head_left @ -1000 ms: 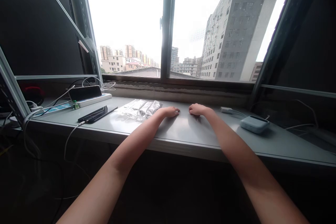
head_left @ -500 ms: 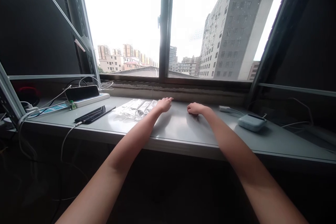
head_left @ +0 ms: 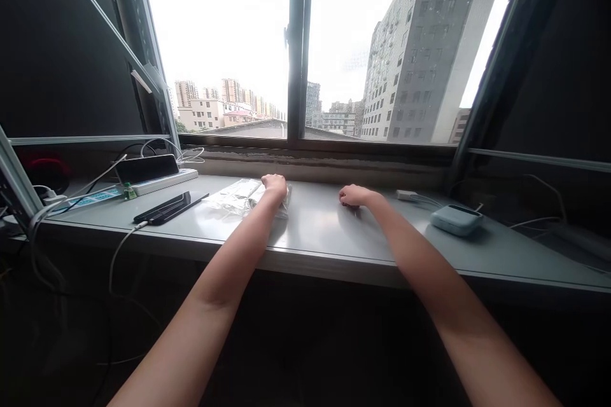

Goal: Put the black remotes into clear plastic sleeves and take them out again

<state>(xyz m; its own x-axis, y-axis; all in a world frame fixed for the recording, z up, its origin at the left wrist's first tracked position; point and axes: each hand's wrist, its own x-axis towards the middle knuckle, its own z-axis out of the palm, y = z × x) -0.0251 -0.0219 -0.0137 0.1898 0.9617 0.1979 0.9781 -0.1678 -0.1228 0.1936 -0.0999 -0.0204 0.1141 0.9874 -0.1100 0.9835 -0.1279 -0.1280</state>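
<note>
My left hand (head_left: 275, 186) lies on the right edge of a pile of clear plastic bags (head_left: 233, 194) on the grey window bench (head_left: 315, 235); its fingers curl down onto the top bag. My right hand (head_left: 352, 195) rests on the bench a little to the right, fingers curled into a loose fist with nothing in it. A bare strip of bench separates the two hands.
A dark phone with a stylus (head_left: 165, 207) lies left of the bags. Behind it sit a white power strip (head_left: 162, 181) carrying another phone, and cables (head_left: 119, 248). A small pale blue case (head_left: 455, 220) lies at the right. Metal shelf posts stand on both sides, with the window behind.
My left hand has moved left from the bare bench beside my right hand onto the plastic bags and has curled its fingers. My right hand stayed put.
</note>
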